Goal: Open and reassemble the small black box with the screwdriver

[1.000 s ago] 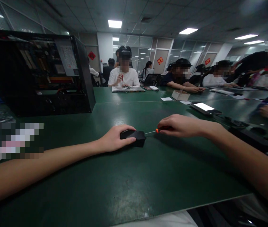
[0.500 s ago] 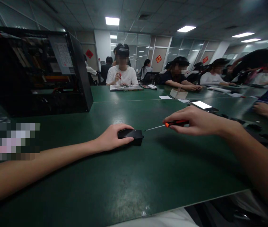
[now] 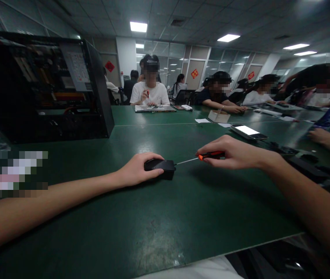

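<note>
Small black box (image 3: 160,167) sits mid green table (image 3: 153,232), left hand (image 3: 137,170) clamped over it as before. Screwdriver (image 3: 199,157), pinched in right hand (image 3: 234,153), has dropped; tip now touching the box's right edge.

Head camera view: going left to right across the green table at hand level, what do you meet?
Left hand → small black box → screwdriver → right hand → lit phone, farther back.

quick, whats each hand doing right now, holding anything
Left hand: closed on the small black box, pinning it to the green table.
Right hand: closed on the screwdriver.
</note>
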Demonstrator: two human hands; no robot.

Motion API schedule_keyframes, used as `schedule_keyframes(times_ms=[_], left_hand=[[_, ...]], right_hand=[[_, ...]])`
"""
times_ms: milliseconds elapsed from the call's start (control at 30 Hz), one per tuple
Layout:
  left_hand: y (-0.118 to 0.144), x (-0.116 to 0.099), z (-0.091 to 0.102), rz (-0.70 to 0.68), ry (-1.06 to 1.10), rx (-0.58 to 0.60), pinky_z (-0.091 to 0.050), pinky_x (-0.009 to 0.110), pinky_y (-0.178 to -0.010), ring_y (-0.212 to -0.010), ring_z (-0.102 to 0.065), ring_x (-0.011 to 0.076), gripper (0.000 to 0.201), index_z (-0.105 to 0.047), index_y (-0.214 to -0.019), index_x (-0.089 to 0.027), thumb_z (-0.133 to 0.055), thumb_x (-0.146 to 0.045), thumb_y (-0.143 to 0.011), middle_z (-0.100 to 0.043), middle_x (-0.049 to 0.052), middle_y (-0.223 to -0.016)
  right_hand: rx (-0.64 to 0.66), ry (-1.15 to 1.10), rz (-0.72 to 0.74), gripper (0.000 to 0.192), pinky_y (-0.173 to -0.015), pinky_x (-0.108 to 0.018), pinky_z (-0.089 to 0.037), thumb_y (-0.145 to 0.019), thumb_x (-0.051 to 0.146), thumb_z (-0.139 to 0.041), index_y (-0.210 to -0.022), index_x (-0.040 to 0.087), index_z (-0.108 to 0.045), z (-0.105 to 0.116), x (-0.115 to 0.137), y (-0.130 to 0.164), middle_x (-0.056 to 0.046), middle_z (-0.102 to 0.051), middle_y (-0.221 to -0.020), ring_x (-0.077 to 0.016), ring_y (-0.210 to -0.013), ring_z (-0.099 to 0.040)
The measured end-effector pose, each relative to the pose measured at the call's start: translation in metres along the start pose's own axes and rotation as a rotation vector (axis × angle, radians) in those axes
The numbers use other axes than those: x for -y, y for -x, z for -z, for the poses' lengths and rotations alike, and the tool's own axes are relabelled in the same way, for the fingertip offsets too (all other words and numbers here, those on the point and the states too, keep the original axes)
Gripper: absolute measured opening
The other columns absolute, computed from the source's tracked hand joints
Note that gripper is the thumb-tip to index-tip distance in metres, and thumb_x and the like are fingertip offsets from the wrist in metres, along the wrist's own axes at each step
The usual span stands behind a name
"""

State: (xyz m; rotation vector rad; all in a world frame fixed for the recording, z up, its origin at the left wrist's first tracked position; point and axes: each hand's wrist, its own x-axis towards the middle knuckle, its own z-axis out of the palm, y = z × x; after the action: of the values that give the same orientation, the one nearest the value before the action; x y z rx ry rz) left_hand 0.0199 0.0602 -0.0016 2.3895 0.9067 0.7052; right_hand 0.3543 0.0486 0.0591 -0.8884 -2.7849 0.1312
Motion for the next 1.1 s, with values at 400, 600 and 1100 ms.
schedule_keyframes(times_ms=[400, 600, 1100], left_hand=[[-0.001, 0.004, 0.003, -0.004, -0.002, 0.002, -0.051, 0.035, -0.089, -0.102, -0.069, 0.0264, 0.038, -0.068, -0.12, -0.017, -0.064, -0.042, -0.093, -0.074, 0.008, -0.114], [-0.001, 0.005, 0.002, -0.034, -0.012, 0.026, -0.051, 0.036, -0.09, -0.103, -0.068, 0.0268, 0.039, -0.068, -0.122, -0.019, -0.064, -0.044, -0.092, -0.074, 0.008, -0.116], [-0.001, 0.006, 0.001, -0.059, -0.05, 0.022, -0.052, 0.036, -0.091, -0.104, -0.069, 0.0269, 0.038, -0.067, -0.123, -0.02, -0.065, -0.043, -0.093, -0.074, 0.008, -0.118]], right_hand=[[0.024, -0.077, 0.031, 0.044, -0.076, -0.028, -0.048, -0.103, 0.04, -0.044, -0.125, 0.009, -0.066, -0.045, -0.035, -0.016, -0.011, -0.07, -0.102, -0.017, -0.086, -0.062], [-0.297, 0.558, 0.265, 0.035, -0.081, -0.035, -0.044, -0.104, 0.026, -0.044, -0.131, 0.016, -0.064, -0.044, -0.023, -0.022, -0.013, -0.067, -0.104, -0.0218, -0.093, -0.054], [-0.276, 0.504, 0.234, 0.034, -0.082, -0.036, -0.047, -0.105, 0.031, -0.043, -0.126, 0.014, -0.064, -0.037, -0.03, -0.02, -0.013, -0.066, -0.105, -0.0223, -0.096, -0.054]])
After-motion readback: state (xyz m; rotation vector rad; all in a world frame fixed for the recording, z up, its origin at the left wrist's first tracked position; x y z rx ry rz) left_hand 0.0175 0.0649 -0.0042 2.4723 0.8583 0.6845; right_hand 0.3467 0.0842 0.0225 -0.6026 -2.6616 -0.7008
